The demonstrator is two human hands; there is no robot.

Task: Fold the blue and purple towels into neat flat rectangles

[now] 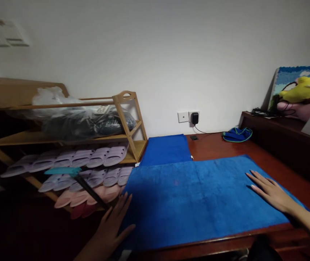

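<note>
A blue towel [190,199] lies spread out across the reddish-brown wooden desk, its front edge close to the desk's front edge. My left hand [114,221] is at the towel's left edge, fingers apart and pointing away from me. On the towel's right part rests my right hand [271,192], flat with its fingers stretched out. Behind the towel lies a second, folded blue cloth [167,148], partly overlapped by the spread towel. Neither hand holds anything.
A wooden rack [132,127] at the left carries several lilac slippers [97,157] and plastic-wrapped dark items [89,121]. A teal-topped stick [89,188] leans before it. At the back are a black plug [195,118] and a crumpled blue cloth [237,134]. Plush toys [304,88] sit right.
</note>
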